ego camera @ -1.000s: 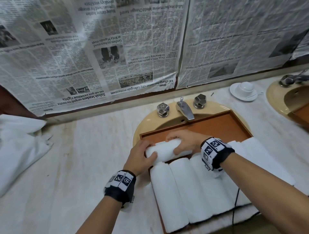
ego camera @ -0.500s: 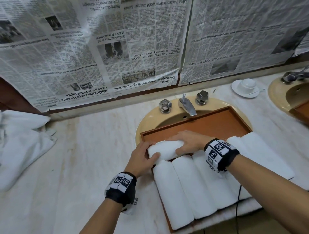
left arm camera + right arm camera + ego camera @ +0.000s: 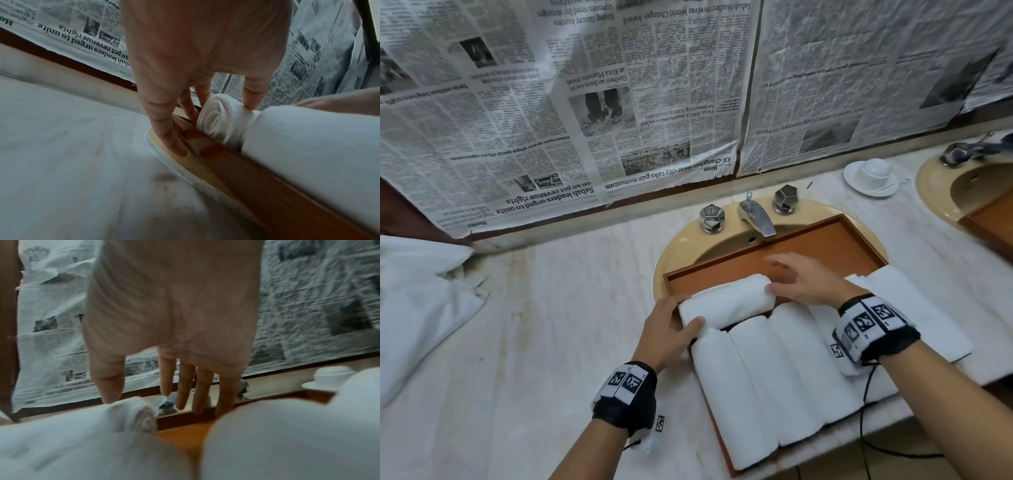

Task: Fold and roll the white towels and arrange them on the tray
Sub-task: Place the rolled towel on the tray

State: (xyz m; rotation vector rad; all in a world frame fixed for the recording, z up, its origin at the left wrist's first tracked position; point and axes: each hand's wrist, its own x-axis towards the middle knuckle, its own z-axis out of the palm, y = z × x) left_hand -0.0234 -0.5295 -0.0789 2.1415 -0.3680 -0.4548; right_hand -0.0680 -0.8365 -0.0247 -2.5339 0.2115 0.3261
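Note:
A brown wooden tray (image 3: pixel 808 253) lies across the sink. Several white rolled towels (image 3: pixel 750 383) lie side by side in its near part. One more rolled towel (image 3: pixel 726 301) lies crosswise against their far ends. My left hand (image 3: pixel 671 325) holds that roll's left end. Its thumb (image 3: pixel 252 97) is on the near side of the spiral end (image 3: pixel 216 120) and its fingers are behind it, with one finger on the tray rim. My right hand (image 3: pixel 801 281) hovers open at the roll's right end, fingers straight (image 3: pixel 185 386), with the thumb tip near the towel (image 3: pixel 139 412).
A heap of unfolded white towels (image 3: pixel 417 308) lies at the counter's far left. A flat folded towel (image 3: pixel 914 301) lies right of the tray. Behind the tray are the tap (image 3: pixel 755 216), a cup and saucer (image 3: pixel 871 173) and a second sink (image 3: pixel 962 185). Newspaper covers the wall.
My right hand lay curled over the crosswise roll; it has lifted off, opened and shifted right. My left hand stays on the roll's left end.

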